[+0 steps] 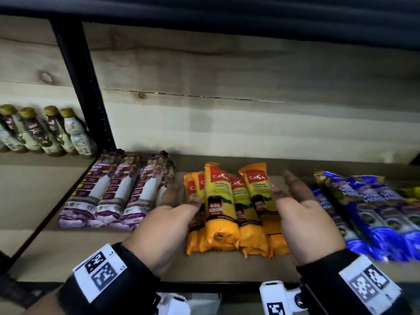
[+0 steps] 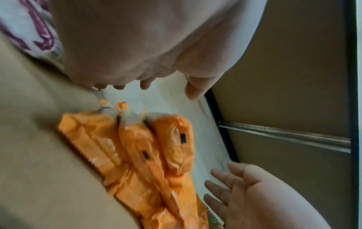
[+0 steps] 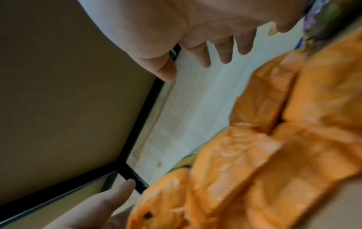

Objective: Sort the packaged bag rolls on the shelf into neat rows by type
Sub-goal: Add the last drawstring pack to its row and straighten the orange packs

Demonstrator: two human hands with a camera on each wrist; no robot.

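Several orange bag rolls (image 1: 229, 208) with red labels lie bunched mid-shelf, some overlapping and slightly askew. Purple-and-white rolls (image 1: 109, 192) lie side by side to their left, blue rolls (image 1: 372, 208) to their right. My left hand (image 1: 175, 212) is at the orange group's left side, fingers straight, thumb at the leftmost pack. My right hand (image 1: 295, 198) mirrors it on the right side, fingers straight. Both wrist views show the orange rolls (image 2: 137, 147) (image 3: 274, 147) between my two flat palms, left hand (image 2: 137, 62) and right hand (image 3: 195, 31). Whether the palms touch the packs is unclear.
A black upright post (image 1: 84, 87) divides this bay from the left one, where several gold-capped bottles (image 1: 45, 133) stand. The pale wooden back wall (image 1: 227, 98) is well behind the rolls. The cardboard-lined shelf board (image 1: 204, 267) shows in front of the rolls.
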